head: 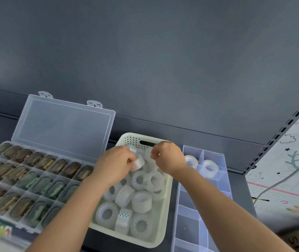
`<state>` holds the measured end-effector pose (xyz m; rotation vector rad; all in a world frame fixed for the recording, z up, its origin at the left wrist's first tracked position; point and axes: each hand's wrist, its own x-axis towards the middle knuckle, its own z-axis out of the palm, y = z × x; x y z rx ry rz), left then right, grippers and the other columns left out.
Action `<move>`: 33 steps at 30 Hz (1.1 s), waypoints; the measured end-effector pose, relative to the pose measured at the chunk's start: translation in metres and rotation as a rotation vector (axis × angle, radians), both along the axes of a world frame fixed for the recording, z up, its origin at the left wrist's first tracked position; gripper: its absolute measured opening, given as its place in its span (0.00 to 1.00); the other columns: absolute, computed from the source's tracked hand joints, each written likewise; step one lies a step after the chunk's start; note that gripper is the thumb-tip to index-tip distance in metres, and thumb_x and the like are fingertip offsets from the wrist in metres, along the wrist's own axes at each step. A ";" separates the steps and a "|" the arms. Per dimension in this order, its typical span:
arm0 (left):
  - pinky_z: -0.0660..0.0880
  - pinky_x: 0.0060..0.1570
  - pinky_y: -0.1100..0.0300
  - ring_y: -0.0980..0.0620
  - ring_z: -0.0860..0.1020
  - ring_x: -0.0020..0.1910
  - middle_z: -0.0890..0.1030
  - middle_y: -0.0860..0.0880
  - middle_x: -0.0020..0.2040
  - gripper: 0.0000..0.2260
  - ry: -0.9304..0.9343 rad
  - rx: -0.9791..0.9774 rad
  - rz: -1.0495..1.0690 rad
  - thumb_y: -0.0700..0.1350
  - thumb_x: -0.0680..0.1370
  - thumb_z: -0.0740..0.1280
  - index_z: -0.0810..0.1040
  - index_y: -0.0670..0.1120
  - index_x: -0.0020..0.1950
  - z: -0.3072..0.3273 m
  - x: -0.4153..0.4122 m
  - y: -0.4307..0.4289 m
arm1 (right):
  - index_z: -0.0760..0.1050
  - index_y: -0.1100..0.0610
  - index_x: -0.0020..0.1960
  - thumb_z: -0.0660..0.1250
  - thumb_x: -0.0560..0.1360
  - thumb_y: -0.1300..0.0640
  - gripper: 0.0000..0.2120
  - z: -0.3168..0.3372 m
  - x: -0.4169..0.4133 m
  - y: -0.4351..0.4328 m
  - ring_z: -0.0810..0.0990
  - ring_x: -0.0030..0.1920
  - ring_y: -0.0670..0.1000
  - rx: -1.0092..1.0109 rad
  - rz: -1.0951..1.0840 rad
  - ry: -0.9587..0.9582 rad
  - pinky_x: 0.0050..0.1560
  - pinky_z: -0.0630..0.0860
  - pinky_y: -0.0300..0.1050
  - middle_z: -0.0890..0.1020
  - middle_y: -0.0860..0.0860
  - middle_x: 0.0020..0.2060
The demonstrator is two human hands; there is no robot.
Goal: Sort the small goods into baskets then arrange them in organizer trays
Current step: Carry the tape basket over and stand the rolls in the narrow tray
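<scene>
My left hand (116,161) holds a white tape roll (139,162) over the far end of the cream basket (166,211). The basket sits mid-shelf (239,193) and is piled with more tape rolls (141,199). My right hand (169,157) hovers just beside the left, fingers curled; I cannot tell whether they grip anything. Toward the shelf's right edge lies a clear divided tray (180,202) with two rolls (210,166) in its far compartments. Toward the left edge an open lidded box (63,124) holds dark oval items (36,159).
</scene>
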<state>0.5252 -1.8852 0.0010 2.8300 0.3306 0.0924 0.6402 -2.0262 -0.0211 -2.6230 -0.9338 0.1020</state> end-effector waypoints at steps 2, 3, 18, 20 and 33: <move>0.76 0.42 0.51 0.50 0.76 0.42 0.76 0.51 0.43 0.06 -0.100 -0.086 0.001 0.46 0.75 0.69 0.82 0.46 0.41 0.006 0.004 -0.005 | 0.80 0.55 0.50 0.63 0.76 0.58 0.07 0.004 -0.003 -0.008 0.75 0.52 0.53 0.104 -0.017 -0.059 0.46 0.74 0.46 0.80 0.51 0.49; 0.76 0.42 0.50 0.50 0.76 0.42 0.76 0.52 0.44 0.06 -0.157 -0.128 0.004 0.46 0.75 0.69 0.83 0.46 0.42 0.008 0.007 -0.009 | 0.80 0.56 0.51 0.64 0.77 0.58 0.07 0.007 -0.003 -0.015 0.75 0.51 0.53 0.163 -0.034 -0.094 0.45 0.73 0.46 0.80 0.51 0.48; 0.68 0.38 0.56 0.46 0.74 0.51 0.74 0.49 0.48 0.08 -0.144 0.091 -0.293 0.43 0.77 0.62 0.80 0.43 0.46 -0.013 0.119 -0.109 | 0.83 0.56 0.50 0.65 0.76 0.57 0.08 0.007 0.023 -0.158 0.74 0.51 0.54 0.041 -0.311 -0.210 0.45 0.75 0.48 0.82 0.50 0.48; 0.63 0.35 0.56 0.44 0.75 0.49 0.73 0.49 0.45 0.06 -0.090 0.109 -0.292 0.43 0.76 0.62 0.78 0.44 0.43 -0.021 0.128 -0.110 | 0.82 0.55 0.51 0.65 0.77 0.56 0.08 0.005 0.026 -0.160 0.74 0.53 0.53 0.010 -0.312 -0.177 0.47 0.75 0.48 0.81 0.50 0.49; 0.62 0.45 0.58 0.45 0.73 0.48 0.70 0.52 0.42 0.10 -0.002 0.276 -0.504 0.38 0.78 0.63 0.82 0.47 0.45 -0.025 0.128 -0.109 | 0.77 0.57 0.36 0.58 0.70 0.67 0.12 -0.002 0.043 -0.154 0.69 0.45 0.53 -0.173 -0.236 -0.001 0.40 0.73 0.44 0.76 0.51 0.41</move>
